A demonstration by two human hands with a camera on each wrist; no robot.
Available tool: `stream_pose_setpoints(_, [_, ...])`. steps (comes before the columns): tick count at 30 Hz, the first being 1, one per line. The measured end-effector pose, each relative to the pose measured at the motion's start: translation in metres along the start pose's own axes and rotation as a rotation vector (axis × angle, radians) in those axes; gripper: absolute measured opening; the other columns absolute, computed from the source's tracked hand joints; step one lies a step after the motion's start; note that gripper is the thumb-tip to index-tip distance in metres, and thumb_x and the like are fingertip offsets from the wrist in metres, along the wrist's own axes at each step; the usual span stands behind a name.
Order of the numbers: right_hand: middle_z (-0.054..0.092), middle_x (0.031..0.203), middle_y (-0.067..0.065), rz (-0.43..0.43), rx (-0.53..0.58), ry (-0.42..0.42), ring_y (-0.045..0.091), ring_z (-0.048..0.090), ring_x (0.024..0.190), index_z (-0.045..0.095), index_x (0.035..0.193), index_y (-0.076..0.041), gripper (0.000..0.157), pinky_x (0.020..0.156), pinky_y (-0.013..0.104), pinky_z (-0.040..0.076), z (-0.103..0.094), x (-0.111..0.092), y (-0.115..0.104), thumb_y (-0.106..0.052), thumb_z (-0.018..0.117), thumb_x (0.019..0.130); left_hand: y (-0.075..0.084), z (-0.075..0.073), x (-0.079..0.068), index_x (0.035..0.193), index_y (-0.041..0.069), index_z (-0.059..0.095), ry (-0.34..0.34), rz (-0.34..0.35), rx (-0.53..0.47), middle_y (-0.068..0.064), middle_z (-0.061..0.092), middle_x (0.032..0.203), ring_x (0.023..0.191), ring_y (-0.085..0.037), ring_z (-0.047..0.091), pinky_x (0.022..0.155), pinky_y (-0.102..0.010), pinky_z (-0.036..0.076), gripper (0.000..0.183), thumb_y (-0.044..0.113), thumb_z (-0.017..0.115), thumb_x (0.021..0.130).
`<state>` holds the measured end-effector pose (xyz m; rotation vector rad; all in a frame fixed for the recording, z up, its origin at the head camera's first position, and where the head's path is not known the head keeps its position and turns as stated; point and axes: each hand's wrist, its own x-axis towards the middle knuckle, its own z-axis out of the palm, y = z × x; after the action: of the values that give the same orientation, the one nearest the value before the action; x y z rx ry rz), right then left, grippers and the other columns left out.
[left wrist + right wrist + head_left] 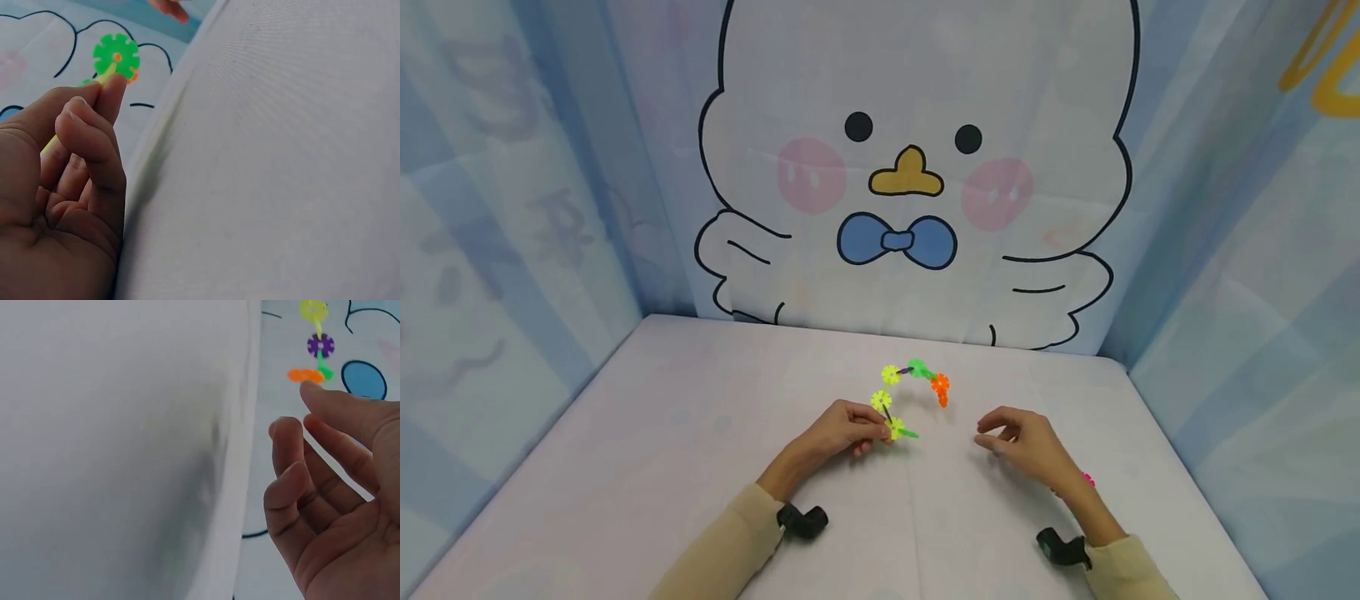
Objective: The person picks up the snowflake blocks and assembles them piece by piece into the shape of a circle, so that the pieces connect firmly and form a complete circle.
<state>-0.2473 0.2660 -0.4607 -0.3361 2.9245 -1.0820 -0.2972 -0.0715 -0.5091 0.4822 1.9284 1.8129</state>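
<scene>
My left hand (847, 427) pinches, between thumb and fingertips, the near end of a curved chain of interlocking snowflake discs (895, 428). That end shows a yellow disc with a green disc (117, 57) slotted into it, seen face-on in the left wrist view. From there the chain bends away and round to the right, through yellow, purple and green discs, to an orange disc (940, 383) at its other end. My right hand (1026, 443) hovers to the right of the chain, fingers loosely bent, thumb and index apart, nothing between them. A purple disc (320, 345) shows beyond it in the right wrist view.
A pink piece (1088, 479) lies on the white table (700, 417), mostly hidden behind my right wrist. Curtains printed with a cartoon bird (906, 292) close off the back and sides. A small black camera (803, 522) is strapped at each wrist.
</scene>
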Motion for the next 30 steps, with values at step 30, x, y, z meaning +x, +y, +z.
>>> stream_pose_setpoints(30, [0.070, 0.088, 0.000, 0.223, -0.180, -0.038, 0.006, 0.055, 0.070, 0.078, 0.106, -0.004, 0.031, 0.063, 0.024, 0.047, -0.077, -0.071, 0.096, -0.029, 0.086, 0.089, 0.001, -0.001, 0.000, 0.111, -0.005, 0.076, -0.019, -0.011, 0.014, -0.003, 0.082, 0.089, 0.060, -0.006, 0.055, 0.056, -0.019, 0.049, 0.020, 0.010, 0.074, 0.098])
